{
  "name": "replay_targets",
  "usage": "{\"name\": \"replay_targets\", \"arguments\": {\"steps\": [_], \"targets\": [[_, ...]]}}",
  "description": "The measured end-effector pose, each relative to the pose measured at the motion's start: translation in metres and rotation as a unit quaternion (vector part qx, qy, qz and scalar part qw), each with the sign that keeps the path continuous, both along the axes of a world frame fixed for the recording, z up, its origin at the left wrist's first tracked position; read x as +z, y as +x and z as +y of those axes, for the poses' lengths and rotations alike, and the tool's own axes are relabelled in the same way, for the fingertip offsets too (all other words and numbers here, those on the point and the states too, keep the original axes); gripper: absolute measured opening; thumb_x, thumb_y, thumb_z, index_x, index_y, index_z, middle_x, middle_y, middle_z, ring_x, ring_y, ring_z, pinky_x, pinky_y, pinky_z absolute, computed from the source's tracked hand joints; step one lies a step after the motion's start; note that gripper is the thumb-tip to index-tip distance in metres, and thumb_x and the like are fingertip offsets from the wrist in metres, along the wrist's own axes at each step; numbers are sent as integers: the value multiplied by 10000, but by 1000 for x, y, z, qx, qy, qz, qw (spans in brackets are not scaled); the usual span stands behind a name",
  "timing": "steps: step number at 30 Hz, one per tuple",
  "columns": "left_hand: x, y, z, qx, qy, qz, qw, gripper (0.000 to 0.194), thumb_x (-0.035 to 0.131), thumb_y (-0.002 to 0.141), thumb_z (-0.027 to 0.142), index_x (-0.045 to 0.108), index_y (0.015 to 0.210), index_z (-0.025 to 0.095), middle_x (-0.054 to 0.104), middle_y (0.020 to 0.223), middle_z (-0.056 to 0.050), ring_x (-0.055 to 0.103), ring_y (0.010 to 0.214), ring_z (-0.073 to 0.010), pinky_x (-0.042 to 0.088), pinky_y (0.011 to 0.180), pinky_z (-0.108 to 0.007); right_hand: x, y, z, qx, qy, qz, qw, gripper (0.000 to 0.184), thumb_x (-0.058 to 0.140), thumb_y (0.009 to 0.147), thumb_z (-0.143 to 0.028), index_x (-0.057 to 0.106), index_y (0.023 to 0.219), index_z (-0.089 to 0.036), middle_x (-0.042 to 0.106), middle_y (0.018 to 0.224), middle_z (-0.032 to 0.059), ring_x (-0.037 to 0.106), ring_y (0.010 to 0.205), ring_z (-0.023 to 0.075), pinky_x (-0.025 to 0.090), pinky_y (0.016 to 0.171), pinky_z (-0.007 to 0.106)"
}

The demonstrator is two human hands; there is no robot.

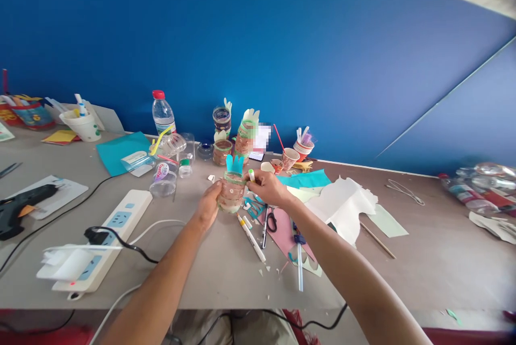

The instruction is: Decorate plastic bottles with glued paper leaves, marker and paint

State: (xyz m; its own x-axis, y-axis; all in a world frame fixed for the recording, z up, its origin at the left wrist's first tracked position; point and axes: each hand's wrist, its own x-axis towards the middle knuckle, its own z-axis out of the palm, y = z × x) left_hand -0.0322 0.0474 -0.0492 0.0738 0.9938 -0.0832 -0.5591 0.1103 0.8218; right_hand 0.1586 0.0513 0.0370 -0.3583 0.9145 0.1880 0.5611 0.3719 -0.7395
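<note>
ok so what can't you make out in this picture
All in the head view:
- Pen: lower part hidden by the right hand.
- Left hand: some fingers hidden behind the decorated container.
- Glue gun: cut off by the left edge.
- Pale panel near the wall: contents blurred by pixelation.
- Red-capped bottle: label print too small.

Surface (439,259) was flat, grey-brown, well littered. Left side: a long white plastic power strip with blue socket panels (117,220) lay aslant; a turquoise paper sheet (115,152) lay beyond it. Toward the back, a clear plastic bottle with a red cap (163,113) stood upright. Middle: a slim white marker with a yellow band (252,241) lay near a pink paper sheet (283,233). Right: a thin wooden stick (378,240), a looped whitish cord (405,192).
</note>
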Motion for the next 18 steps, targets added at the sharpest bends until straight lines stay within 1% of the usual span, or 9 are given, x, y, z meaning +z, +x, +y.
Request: {"name": "replay_targets", "arguments": {"steps": [3,6,9,11,14,16,18], "targets": [[-5,-2,2,65,9,44,997,547,805,690,579,743,1074,194,754,1197,-103,633,1234,-318,443,1095,-466,-2,-5,1,-13,19,-44,999,160,514,788,-196,671,816,-178,480,596,-49,405,575,112,293,552,234],[-8,-3,4,125,38,90,987,591,762,717,620,733,1130,199,707,1308,-114,580,1310,-323,407,1133,-466,-4,-12,2,-22,52,-110,992,119,508,789,-165,611,736,-191,463,586,-49,397,574,113,280,563,238],[-9,-4,4,135,63,143,979,613,678,769,661,730,1139,176,728,1256,-132,613,1257,-325,447,1092,-466,-4,-19,4,-29,69,-172,982,123,516,803,-159,560,695,-199,470,586,-44,395,567,115,259,564,248],[-8,-4,5,136,76,188,970,615,596,817,670,722,1143,164,748,1195,-136,653,1180,-319,484,1044,-468,-5,-21,7,-28,71,-189,979,131,520,811,-157,554,693,-201,485,590,-38,402,567,118,255,565,251],[-9,-5,6,159,83,256,950,505,540,867,588,727,1079,170,757,1129,-130,669,1113,-306,488,1023,-470,-4,-25,9,-25,76,-197,977,131,524,811,-149,562,697,-201,515,608,-25,426,589,127,249,572,257],[-9,-7,7,177,83,278,940,381,560,866,497,735,1002,187,752,1100,-116,655,1107,-300,461,1047,-469,-3,-28,8,-24,83,-210,974,133,523,816,-144,581,710,-199,548,628,-12,451,610,136,249,579,261],[-10,-9,9,194,80,288,934,279,580,847,407,738,945,198,735,1116,-107,626,1140,-296,423,1082,-461,0,-31,7,-21,92,-230,969,143,519,831,-147,607,730,-197,588,650,2,479,621,143,250,580,265]]}}
